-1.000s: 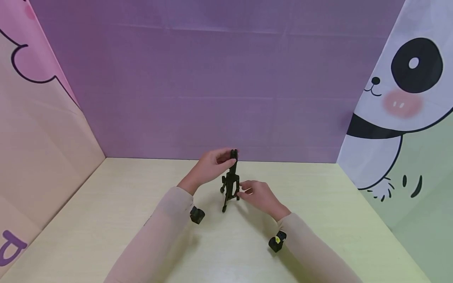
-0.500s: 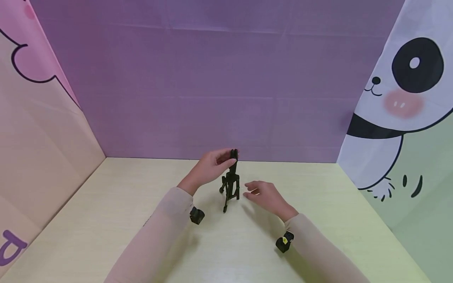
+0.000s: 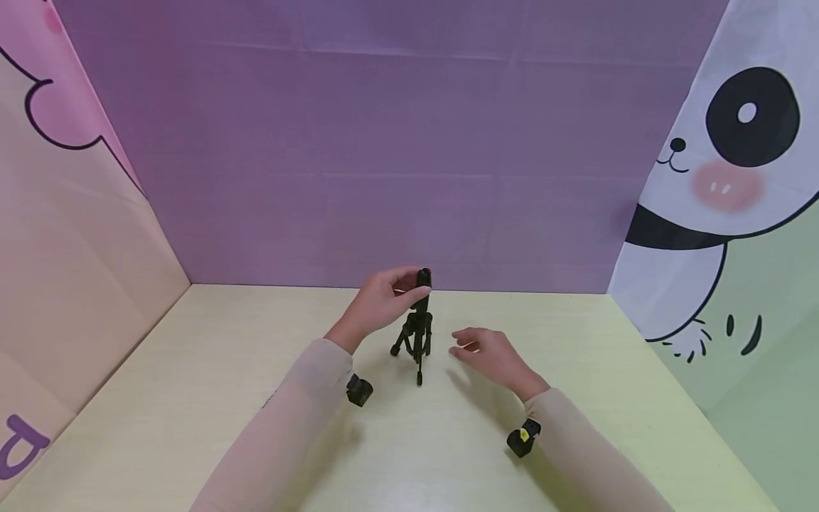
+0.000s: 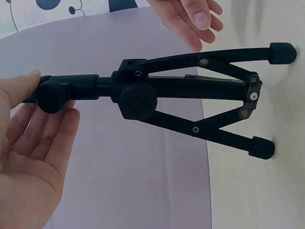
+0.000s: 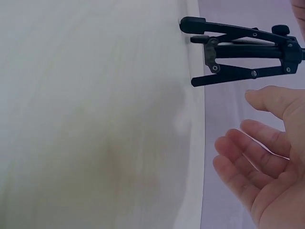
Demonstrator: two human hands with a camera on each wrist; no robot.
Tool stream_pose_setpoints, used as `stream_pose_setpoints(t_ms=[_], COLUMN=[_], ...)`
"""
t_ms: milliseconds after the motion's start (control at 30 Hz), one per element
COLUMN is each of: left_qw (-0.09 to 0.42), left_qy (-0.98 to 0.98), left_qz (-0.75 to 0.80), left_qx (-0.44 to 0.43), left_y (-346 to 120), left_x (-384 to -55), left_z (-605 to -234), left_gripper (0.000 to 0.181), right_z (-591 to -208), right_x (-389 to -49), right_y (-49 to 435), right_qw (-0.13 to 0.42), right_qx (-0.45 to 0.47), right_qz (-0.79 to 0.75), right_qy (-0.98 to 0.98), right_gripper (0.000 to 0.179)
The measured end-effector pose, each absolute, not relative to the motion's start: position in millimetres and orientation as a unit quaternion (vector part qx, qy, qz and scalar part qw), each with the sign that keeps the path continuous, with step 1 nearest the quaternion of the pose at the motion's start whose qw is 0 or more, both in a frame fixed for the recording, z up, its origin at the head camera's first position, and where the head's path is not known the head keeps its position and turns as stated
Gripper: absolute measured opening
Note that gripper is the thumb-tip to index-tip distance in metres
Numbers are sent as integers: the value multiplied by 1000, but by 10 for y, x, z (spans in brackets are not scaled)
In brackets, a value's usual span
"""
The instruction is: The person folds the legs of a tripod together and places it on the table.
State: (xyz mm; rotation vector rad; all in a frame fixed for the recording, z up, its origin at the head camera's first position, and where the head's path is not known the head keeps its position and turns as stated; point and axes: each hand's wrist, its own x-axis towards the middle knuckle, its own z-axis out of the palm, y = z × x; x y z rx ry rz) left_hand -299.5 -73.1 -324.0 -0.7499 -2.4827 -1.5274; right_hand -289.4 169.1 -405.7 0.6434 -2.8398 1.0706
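A small black tripod [image 3: 419,323] stands upright on the table, its legs partly spread. My left hand [image 3: 380,302] holds its upper end, with the thumb on the near side and the fingers behind. In the left wrist view, the centre column, the round knob [image 4: 138,101] and the hinged braces between the legs are visible. To the right of the tripod, my right hand [image 3: 489,359] hovers over the table, a short gap from the legs. Its fingers [image 5: 248,162] are loosely bent with nothing between them, as the right wrist view shows.
The pale wooden table [image 3: 256,427] ends at a purple backdrop [image 3: 409,163]. Printed panels flank it: a beige one [image 3: 70,284] at the left and one with a panda [image 3: 678,284] at the right. Each wrist carries a small black camera [image 3: 360,390].
My right hand has drawn back to the right, away from the tripod legs. The tripod has turned about its upright axis in my left hand, so one leg now points straight toward me.
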Motion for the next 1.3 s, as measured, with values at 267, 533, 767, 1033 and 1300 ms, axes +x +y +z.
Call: stream_pose_setpoints(t_ms=[267,533,767,1033,1300], left_qw=[86,115,117,115,121], left_qy=[-825,-823,-827,-834,-829], left_qz=[-505,-504,-504,-503,-518], left_qx=[-239,-235,-220,-194,-172], left_y=[-704,-651,-615,-599,-567], left_x=[-2991,-3008,-3031,-3047,-3048], left_z=[-3233,-3260,-3269,-3270,-3291], left_gripper=[29,25,24,34,36], right_z=[-4101,-4105,-4092,-4085,-4075], right_x=[-2935,-2944,-2934,-2922,-2910], right_y=[1734,1732,1730,1728,1695], right_qw=[19,19,16,18,25], right_qx=[207,203,200,199,209], right_qz=[346,347,349,352,356], right_qy=[-915,-915,-915,-914,-910], right_gripper=[37,38,37,36,34])
